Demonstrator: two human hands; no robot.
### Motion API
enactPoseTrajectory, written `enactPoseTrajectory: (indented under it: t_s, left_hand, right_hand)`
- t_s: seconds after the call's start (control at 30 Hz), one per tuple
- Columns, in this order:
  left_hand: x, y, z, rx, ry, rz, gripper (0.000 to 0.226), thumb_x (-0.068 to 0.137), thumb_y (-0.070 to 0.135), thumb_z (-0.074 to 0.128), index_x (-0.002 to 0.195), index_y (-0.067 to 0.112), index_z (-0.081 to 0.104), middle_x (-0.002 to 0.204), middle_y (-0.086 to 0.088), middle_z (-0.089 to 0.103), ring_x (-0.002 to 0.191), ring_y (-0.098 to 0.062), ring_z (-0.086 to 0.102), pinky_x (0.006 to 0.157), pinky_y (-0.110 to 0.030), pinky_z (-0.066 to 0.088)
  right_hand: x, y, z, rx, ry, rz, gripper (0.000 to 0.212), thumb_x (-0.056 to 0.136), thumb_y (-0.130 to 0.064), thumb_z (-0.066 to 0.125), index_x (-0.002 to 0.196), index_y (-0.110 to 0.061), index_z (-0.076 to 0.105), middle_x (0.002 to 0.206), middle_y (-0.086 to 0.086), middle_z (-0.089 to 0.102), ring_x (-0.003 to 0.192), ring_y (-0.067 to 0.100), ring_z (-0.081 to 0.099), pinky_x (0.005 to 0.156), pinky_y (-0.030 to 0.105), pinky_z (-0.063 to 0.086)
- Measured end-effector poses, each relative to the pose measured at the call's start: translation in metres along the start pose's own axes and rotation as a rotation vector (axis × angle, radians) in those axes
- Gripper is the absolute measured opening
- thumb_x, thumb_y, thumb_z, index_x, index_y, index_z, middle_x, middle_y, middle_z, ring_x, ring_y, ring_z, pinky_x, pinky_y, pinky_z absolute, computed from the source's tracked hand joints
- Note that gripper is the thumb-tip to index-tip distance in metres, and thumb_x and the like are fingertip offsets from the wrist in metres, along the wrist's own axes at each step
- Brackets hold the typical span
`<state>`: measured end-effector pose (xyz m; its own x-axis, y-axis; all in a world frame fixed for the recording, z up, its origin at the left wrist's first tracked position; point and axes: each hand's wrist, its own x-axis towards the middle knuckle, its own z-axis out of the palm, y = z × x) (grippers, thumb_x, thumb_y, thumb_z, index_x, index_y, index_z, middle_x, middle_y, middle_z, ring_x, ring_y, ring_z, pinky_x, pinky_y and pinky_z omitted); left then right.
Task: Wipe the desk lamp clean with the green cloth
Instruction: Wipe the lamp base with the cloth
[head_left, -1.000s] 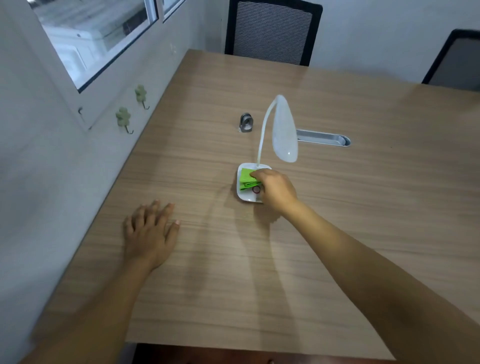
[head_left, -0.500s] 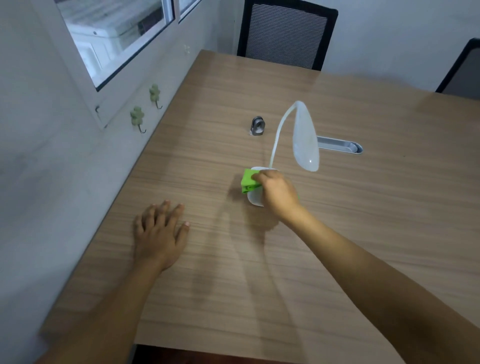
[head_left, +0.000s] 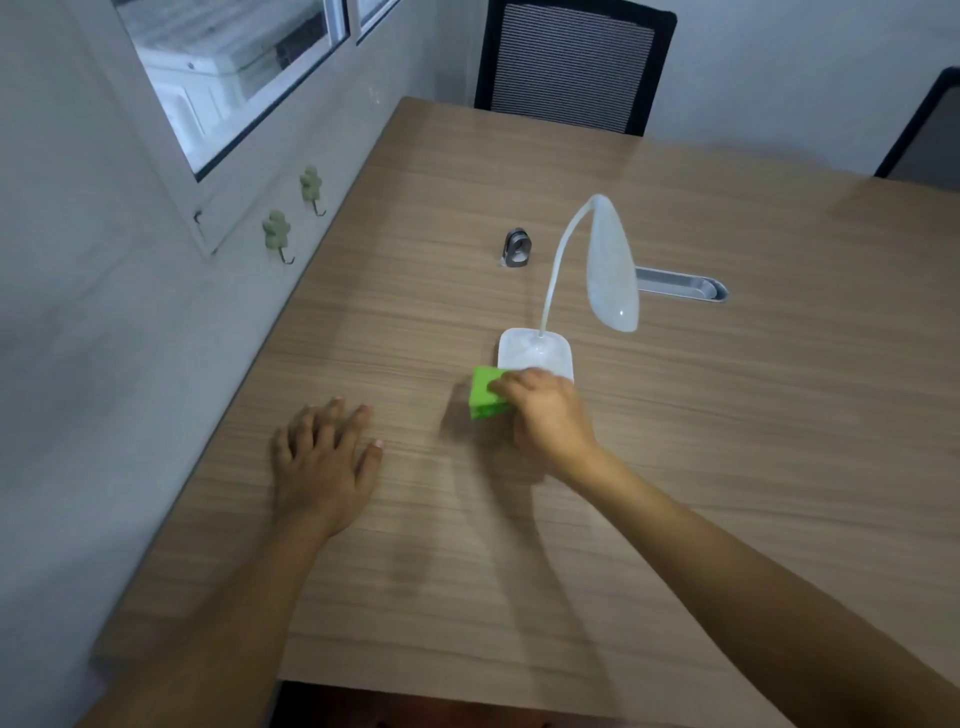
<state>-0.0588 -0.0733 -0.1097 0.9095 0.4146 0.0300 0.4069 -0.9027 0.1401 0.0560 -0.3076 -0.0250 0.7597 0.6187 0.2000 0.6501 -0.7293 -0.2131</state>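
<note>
Right hand (head_left: 548, 413) grips folded green cloth (head_left: 485, 392) at near-left edge of desk lamp (head_left: 535, 353) base. Left hand (head_left: 324, 457) flat, fingers spread, empty on surface (head_left: 727, 467). Better: brace base with left, wipe in overlapping strokes, then neck and head.

- Bare wooden tabletop (head_left: 727, 467) lies open to the right of the white desk lamp (head_left: 610, 265), clear for a hand to pass.
- The lamp's drooping oval head overhangs its flat square base, crowding access from above.
- A small grey metal ring-shaped object (head_left: 516, 248) stands just behind-left; a grey oval cable slot (head_left: 680, 284) sits behind-right.
- The left hand (head_left: 324, 462), flat on the table, blocks the near-left approach beside the pale wall (head_left: 104, 338).
</note>
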Motion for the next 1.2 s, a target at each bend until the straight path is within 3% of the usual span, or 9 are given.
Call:
enactPoseTrajectory:
  t_s: [0.07, 0.17, 0.3, 0.47, 0.6, 0.77, 0.9, 1.0, 1.2]
  left_hand:
    - [0.000, -0.001, 0.000, 0.003, 0.003, 0.000, 0.064, 0.083, 0.060, 0.020, 0.140, 0.038, 0.038, 0.153, 0.000, 0.037, 0.140, -0.032, 0.030, 0.112, -0.054, 0.019]
    - [-0.001, 0.000, 0.000, 0.001, 0.006, 0.004, 0.063, 0.083, 0.059, 0.020, 0.140, 0.038, 0.037, 0.154, 0.000, 0.036, 0.141, -0.031, 0.029, 0.112, -0.054, 0.018]
    - [0.000, -0.001, 0.000, 0.026, 0.005, 0.014, 0.062, 0.084, 0.059, 0.022, 0.139, 0.037, 0.038, 0.152, -0.002, 0.038, 0.139, -0.033, 0.030, 0.111, -0.054, 0.021]
    - [0.001, -0.001, 0.001, 0.018, 0.010, 0.014, 0.061, 0.083, 0.058, 0.025, 0.137, 0.036, 0.041, 0.149, -0.004, 0.042, 0.136, -0.034, 0.034, 0.109, -0.055, 0.023]
    - [0.001, -0.001, 0.001, 0.008, 0.005, 0.015, 0.061, 0.083, 0.058, 0.024, 0.138, 0.036, 0.041, 0.150, -0.004, 0.041, 0.137, -0.034, 0.032, 0.109, -0.055, 0.022]
    - [0.001, -0.002, 0.003, 0.010, 0.002, 0.010, 0.061, 0.084, 0.058, 0.024, 0.139, 0.036, 0.039, 0.152, -0.003, 0.039, 0.138, -0.034, 0.030, 0.110, -0.055, 0.020]
    - [0.002, -0.002, 0.003, 0.012, -0.007, 0.008, 0.062, 0.084, 0.058, 0.023, 0.140, 0.037, 0.037, 0.153, -0.003, 0.037, 0.139, -0.034, 0.029, 0.110, -0.056, 0.020]
    - [0.001, -0.001, 0.002, 0.001, -0.021, -0.005, 0.062, 0.084, 0.059, 0.021, 0.141, 0.038, 0.035, 0.154, -0.002, 0.035, 0.140, -0.033, 0.026, 0.111, -0.055, 0.018]
    - [0.002, -0.001, 0.001, 0.000, -0.031, -0.014, 0.062, 0.084, 0.059, 0.020, 0.141, 0.039, 0.033, 0.155, 0.000, 0.032, 0.142, -0.031, 0.024, 0.112, -0.054, 0.017]
  right_hand:
    - [0.016, 0.016, -0.013, 0.026, 0.065, 0.123, 0.041, 0.065, 0.000, 0.069, 0.106, -0.009, 0.070, 0.108, 0.018, 0.072, 0.102, 0.038, 0.065, 0.083, 0.045, 0.054]
    - [0.021, 0.038, -0.012, 0.056, -0.030, 0.274, 0.046, 0.076, -0.003, 0.060, 0.120, -0.013, 0.064, 0.129, 0.015, 0.062, 0.118, 0.034, 0.056, 0.097, 0.039, 0.048]
    - [-0.009, 0.030, 0.003, 0.144, -0.112, 0.251, 0.051, 0.075, 0.004, 0.056, 0.122, -0.014, 0.063, 0.137, 0.014, 0.056, 0.128, 0.031, 0.050, 0.108, 0.036, 0.040]
    - [-0.038, 0.017, -0.012, 0.123, -0.134, 0.062, 0.052, 0.073, 0.002, 0.057, 0.120, -0.018, 0.064, 0.132, 0.005, 0.062, 0.119, 0.029, 0.058, 0.091, 0.040, 0.054]
    - [-0.005, 0.044, -0.020, 0.130, -0.066, 0.255, 0.054, 0.078, 0.002, 0.050, 0.127, -0.019, 0.058, 0.140, 0.006, 0.054, 0.129, 0.025, 0.050, 0.103, 0.036, 0.046]
    - [0.010, 0.057, -0.009, 0.179, -0.108, 0.435, 0.056, 0.082, 0.001, 0.045, 0.131, -0.024, 0.054, 0.139, 0.007, 0.055, 0.126, 0.029, 0.051, 0.102, 0.035, 0.045]
    - [-0.018, 0.032, -0.001, 0.134, -0.176, 0.272, 0.051, 0.082, 0.002, 0.049, 0.128, -0.017, 0.058, 0.142, 0.008, 0.052, 0.134, 0.024, 0.044, 0.110, 0.031, 0.035]
    - [-0.040, 0.021, -0.006, 0.143, -0.236, 0.156, 0.048, 0.080, 0.000, 0.050, 0.122, -0.020, 0.062, 0.136, 0.002, 0.058, 0.124, 0.025, 0.054, 0.100, 0.036, 0.048]
    - [0.009, 0.054, -0.027, 0.186, 0.013, 0.423, 0.052, 0.077, 0.002, 0.048, 0.120, -0.023, 0.063, 0.130, 0.006, 0.063, 0.115, 0.029, 0.059, 0.091, 0.035, 0.051]
